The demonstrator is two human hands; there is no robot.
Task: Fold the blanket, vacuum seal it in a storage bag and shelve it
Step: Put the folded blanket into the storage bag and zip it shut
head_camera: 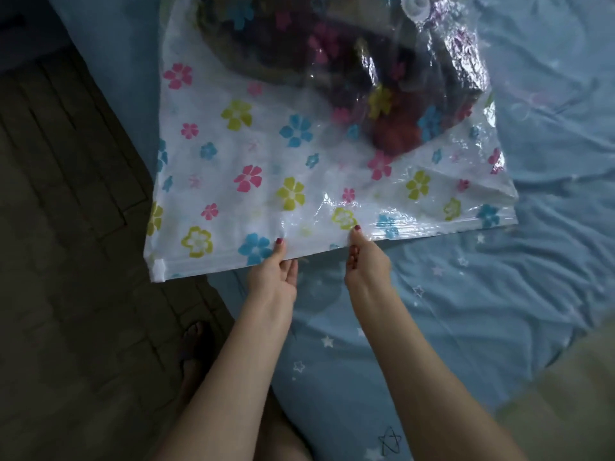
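Observation:
A clear plastic storage bag (266, 154) printed with coloured flowers lies on the blue bed. The folded dark blanket (332, 61) sits inside its far half. A round white valve (416, 5) shows at the top edge. My left hand (276, 267) pinches the bag's near zip edge, thumb on top. Just to the right, my right hand (362, 257) pinches the same edge. A white slider clip (159, 266) sits on the zip strip at the bag's near left corner, which overhangs the bed.
The blue star-printed bed sheet (466, 311) fills the right side. Dark tiled floor (66, 227) lies to the left, with my foot in a sandal (194, 341) beside the bed.

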